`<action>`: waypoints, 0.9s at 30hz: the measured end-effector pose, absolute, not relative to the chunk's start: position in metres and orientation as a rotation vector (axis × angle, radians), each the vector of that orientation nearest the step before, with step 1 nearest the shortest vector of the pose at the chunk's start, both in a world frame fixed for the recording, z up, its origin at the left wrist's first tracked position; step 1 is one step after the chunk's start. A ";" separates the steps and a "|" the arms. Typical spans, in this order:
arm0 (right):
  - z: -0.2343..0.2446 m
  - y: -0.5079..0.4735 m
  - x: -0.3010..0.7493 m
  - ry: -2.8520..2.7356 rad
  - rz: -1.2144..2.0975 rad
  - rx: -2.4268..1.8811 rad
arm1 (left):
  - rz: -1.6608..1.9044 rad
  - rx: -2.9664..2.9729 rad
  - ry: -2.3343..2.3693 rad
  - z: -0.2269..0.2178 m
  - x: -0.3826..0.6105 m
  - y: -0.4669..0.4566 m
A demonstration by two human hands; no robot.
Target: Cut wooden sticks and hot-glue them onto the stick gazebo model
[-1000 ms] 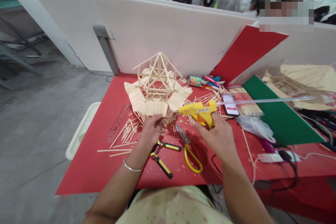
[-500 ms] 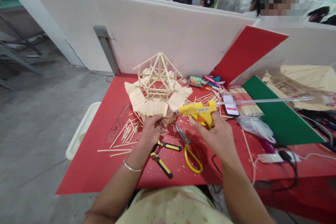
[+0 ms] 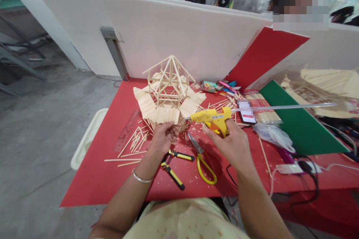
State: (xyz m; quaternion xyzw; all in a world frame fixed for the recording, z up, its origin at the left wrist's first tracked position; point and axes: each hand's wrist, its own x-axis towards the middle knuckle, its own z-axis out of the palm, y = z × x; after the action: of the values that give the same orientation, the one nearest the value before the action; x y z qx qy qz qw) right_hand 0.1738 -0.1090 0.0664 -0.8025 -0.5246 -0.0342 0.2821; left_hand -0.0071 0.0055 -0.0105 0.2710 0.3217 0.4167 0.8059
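Observation:
My right hand [image 3: 234, 143] is wrapped round the handle of a yellow hot glue gun [image 3: 211, 116], and a long clear glue stick [image 3: 291, 106] sticks out of its back. The gun's nozzle points left, close to the fingertips of my left hand [image 3: 166, 134]. Those fingers are curled in a pinch at the front edge of a model built of wooden sticks [image 3: 171, 78]; what they hold is too small to make out. The model has an open pointed frame above slatted panels [image 3: 164, 115]. Below lie yellow-handled scissors [image 3: 206, 170] and black-and-yellow pliers [image 3: 175, 177].
Loose sticks [image 3: 137, 140] and a clear ruler [image 3: 126, 130] lie left on the red tabletop [image 3: 92, 183]. To the right are a phone [image 3: 246, 112], a plastic bag [image 3: 273, 136], a green board [image 3: 305, 127] and a power strip [image 3: 288, 168] with cables. White panels [image 3: 174, 33] stand behind.
Almost nothing differs. Both hands and the glue gun keep their places, and the view has shifted very slightly.

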 end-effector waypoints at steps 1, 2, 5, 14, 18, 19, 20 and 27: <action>0.066 -0.109 0.174 -1.406 -0.090 -2.150 | 0.889 0.580 0.690 -0.010 -0.007 0.005; 0.066 -0.109 0.174 -1.406 -0.091 -2.150 | 0.889 0.581 0.691 -0.010 -0.007 0.005; 0.066 -0.108 0.173 -1.402 -0.091 -2.146 | 0.890 0.585 0.688 -0.011 -0.007 0.006; 0.065 -0.109 0.174 -1.386 -0.079 -2.147 | 0.899 0.570 0.675 -0.010 -0.008 0.005; 0.065 -0.110 0.174 -1.390 -0.071 -2.146 | 0.871 0.599 0.681 -0.010 -0.008 0.006; 0.065 -0.110 0.174 -1.391 -0.069 -2.150 | 0.866 0.604 0.680 -0.011 -0.009 0.006; 0.064 -0.111 0.175 -1.392 -0.067 -2.152 | 0.863 0.608 0.678 -0.012 -0.009 0.006; 0.063 -0.111 0.175 -1.388 -0.088 -2.153 | 0.874 0.617 0.669 -0.013 -0.009 0.007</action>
State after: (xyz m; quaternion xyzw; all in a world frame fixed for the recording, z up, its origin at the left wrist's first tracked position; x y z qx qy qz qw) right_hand 0.1748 -0.1106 0.0633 -0.8050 -0.5191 -0.0329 0.2853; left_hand -0.0087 0.0068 -0.0134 0.2885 0.3129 0.4084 0.8075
